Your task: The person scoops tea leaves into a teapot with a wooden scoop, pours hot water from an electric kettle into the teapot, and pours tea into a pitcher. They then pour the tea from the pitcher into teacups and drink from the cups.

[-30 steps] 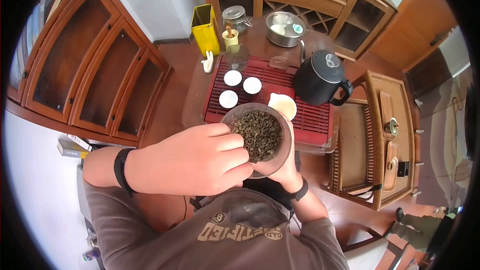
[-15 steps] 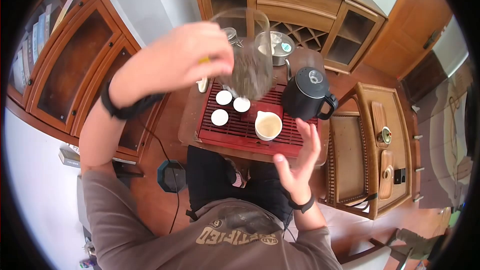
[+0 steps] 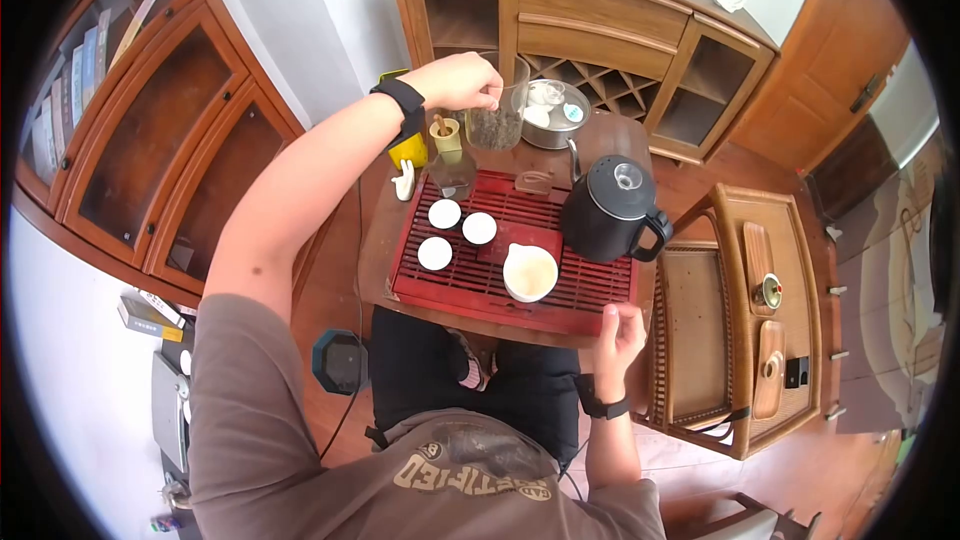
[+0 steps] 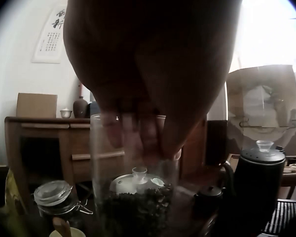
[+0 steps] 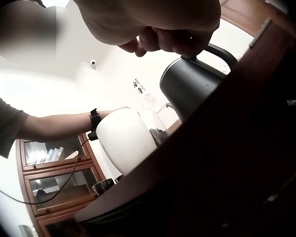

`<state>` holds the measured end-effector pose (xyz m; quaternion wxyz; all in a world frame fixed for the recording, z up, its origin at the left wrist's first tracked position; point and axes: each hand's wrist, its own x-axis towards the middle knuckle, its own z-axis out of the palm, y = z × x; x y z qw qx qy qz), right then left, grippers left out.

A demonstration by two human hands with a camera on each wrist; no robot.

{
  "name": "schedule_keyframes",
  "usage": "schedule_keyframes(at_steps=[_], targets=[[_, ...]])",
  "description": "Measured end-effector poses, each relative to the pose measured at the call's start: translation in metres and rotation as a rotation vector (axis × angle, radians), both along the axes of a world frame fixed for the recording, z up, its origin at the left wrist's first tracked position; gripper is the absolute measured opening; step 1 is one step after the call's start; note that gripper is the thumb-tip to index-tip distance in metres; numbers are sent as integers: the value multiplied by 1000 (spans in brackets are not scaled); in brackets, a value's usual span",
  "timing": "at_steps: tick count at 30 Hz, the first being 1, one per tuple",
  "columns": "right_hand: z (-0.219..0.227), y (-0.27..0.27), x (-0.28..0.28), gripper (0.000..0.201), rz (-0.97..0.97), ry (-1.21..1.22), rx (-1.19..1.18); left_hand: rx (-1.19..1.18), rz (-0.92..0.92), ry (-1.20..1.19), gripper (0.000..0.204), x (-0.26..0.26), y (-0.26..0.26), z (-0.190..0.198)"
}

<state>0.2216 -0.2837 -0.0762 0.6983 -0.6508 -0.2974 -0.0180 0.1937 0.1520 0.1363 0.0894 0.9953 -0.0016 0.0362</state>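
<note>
Over the back of the table, my left hand (image 3: 462, 82) grips the rim of a clear glass jar (image 3: 508, 105) with dark dried tea leaves (image 4: 138, 212) in its lower part. The left wrist view shows my fingers curled over the jar's rim. By the front right corner of the red slatted tea tray (image 3: 590, 318), my right hand (image 3: 620, 336) is loosely curled and holds nothing visible. A white pitcher (image 3: 530, 285) of pale liquid and three small white cups (image 3: 479, 229) sit on the tray. At its right is a black kettle (image 3: 608, 205).
Behind the tray stand a glass vessel (image 3: 452, 178), a holder with wooden tools (image 3: 445, 136), a white figurine (image 3: 404, 181), a yellow tin (image 3: 408, 152) and a lidded steel pot (image 3: 556, 130). A clip-top jar (image 4: 54, 195) shows in the left wrist view. A rattan cart (image 3: 700, 340) is at right.
My left hand has carried the jar of tea leaves from in front of my chest to the back of the table. My right hand has let go of it and lowered beside the tray.
</note>
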Motion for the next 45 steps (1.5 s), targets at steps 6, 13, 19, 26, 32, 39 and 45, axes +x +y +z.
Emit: schedule_keyframes(at_steps=[6, 13, 19, 26, 32, 39, 45], targets=[[-25, 2, 7, 16, -50, 3, -45, -36, 64, 36, 14, 21, 19, -45], [-31, 4, 11, 18, -70, -14, -67, 24, 38, 176, 16, 37, 29, -73], [-34, 6, 10, 20, -56, -30, -96, 37, 85, 247, 18, 46, 38, -91], [-38, 4, 10, 20, -49, -43, -99, 52, 97, 268, 16, 46, 39, -90], [-40, 4, 11, 19, -54, -58, -108, 84, 14, 274, 15, 43, 33, -84], [-38, 4, 10, 19, -56, -63, -128, 226, 74, 226, 15, 45, 21, -78], [-34, 2, 10, 19, -37, -52, -147, 378, 99, 195, 14, 45, 38, -90]])
